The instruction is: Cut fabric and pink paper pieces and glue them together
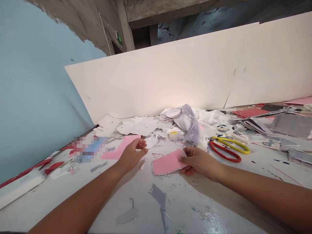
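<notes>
A small pink rectangular piece [168, 162] with pale, uneven edges is held at its right end by my right hand [195, 161], thumb on top and fingers beneath. My left hand [135, 152] hovers left of that piece with its fingers curved and apart, holding nothing. Just behind my left hand, a larger pink sheet [122, 148] lies on the white table [143, 208]. Scissors with one red and one yellow handle [227, 149] rest to the right, beyond my right hand. A small clear bottle with a yellow label [175, 135] lies behind the pink piece.
White paper scraps [138, 126] and crumpled white and grey cloth [187, 122] lie along a white upright board [182, 74]. Grey scraps [158, 195] are near the front. Red, grey and patterned pieces cover the right side; a white object [21, 187] is at left.
</notes>
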`<act>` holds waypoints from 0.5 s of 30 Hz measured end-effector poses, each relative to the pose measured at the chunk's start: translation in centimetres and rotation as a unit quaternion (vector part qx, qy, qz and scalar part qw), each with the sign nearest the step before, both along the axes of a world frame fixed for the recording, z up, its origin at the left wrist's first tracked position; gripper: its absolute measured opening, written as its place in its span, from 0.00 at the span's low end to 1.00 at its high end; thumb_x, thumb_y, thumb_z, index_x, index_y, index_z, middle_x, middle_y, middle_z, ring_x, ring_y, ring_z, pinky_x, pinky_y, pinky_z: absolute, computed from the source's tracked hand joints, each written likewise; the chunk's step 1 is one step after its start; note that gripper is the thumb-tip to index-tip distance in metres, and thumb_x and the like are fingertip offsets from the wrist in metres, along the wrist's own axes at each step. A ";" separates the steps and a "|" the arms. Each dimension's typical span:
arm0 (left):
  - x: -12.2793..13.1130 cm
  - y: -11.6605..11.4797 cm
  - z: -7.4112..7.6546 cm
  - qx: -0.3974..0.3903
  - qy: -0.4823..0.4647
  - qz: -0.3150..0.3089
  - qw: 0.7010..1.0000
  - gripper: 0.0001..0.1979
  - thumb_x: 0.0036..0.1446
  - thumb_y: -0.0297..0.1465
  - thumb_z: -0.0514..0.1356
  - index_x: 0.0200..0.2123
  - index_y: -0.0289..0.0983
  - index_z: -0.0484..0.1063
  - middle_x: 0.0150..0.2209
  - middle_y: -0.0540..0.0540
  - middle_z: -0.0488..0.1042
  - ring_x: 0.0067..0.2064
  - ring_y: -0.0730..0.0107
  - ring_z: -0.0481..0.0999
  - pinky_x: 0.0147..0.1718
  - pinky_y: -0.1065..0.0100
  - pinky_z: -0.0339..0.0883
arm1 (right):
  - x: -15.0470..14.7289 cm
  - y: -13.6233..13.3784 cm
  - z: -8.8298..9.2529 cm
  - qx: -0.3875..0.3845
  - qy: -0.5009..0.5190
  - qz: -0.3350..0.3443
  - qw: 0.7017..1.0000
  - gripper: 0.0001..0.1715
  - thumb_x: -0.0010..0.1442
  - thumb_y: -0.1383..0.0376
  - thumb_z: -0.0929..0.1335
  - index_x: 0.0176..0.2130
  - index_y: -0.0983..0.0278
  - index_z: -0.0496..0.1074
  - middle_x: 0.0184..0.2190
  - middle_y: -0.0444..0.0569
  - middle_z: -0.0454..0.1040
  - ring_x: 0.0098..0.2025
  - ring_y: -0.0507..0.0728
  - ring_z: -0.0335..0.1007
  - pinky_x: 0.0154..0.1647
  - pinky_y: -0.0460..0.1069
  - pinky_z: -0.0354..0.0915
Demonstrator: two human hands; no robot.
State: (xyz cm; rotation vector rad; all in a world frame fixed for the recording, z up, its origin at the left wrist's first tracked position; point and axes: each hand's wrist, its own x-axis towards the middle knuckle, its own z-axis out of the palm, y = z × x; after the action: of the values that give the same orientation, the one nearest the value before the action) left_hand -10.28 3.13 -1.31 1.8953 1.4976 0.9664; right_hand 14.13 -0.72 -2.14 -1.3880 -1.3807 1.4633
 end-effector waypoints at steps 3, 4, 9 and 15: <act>-0.9 0.3 0.1 0.055 0.101 0.010 0.993 0.14 0.49 0.38 0.52 0.39 0.41 0.65 0.44 0.46 0.67 0.45 0.63 0.67 0.37 0.66 0.61 | 0.2 -0.3 0.1 0.028 -0.111 0.014 0.993 0.10 0.51 0.59 0.64 0.32 0.63 0.61 0.18 0.44 0.71 0.21 0.52 0.69 0.22 0.46 0.64; -1.1 0.3 0.2 0.072 0.125 0.011 0.989 0.14 0.49 0.37 0.51 0.40 0.41 0.65 0.45 0.46 0.67 0.46 0.63 0.66 0.37 0.66 0.61 | 0.3 -0.6 0.3 0.049 -0.171 0.025 0.984 0.12 0.53 0.57 0.63 0.34 0.63 0.62 0.17 0.44 0.70 0.19 0.53 0.67 0.20 0.46 0.62; -1.1 -0.1 0.5 0.109 0.194 -0.026 0.975 0.13 0.51 0.35 0.48 0.39 0.41 0.65 0.45 0.46 0.66 0.47 0.61 0.65 0.37 0.66 0.62 | 0.8 -2.5 2.6 0.240 -0.419 0.025 0.875 0.28 0.51 0.54 0.63 0.50 0.63 0.61 0.26 0.50 0.74 0.26 0.57 0.69 0.20 0.46 0.55; -0.3 -0.8 0.1 0.139 0.237 -0.104 0.956 0.12 0.52 0.34 0.48 0.38 0.41 0.67 0.43 0.45 0.68 0.44 0.61 0.66 0.42 0.62 0.61 | 3.5 -3.3 6.3 0.297 -0.490 0.066 0.817 0.21 0.51 0.57 0.64 0.47 0.52 0.67 0.28 0.46 0.75 0.25 0.57 0.70 0.19 0.47 0.55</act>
State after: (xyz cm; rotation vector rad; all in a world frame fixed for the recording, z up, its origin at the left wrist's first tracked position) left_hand -10.55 2.35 -1.25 2.5702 1.4218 0.6809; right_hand 17.67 -4.07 4.19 -1.6607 -2.3223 0.1811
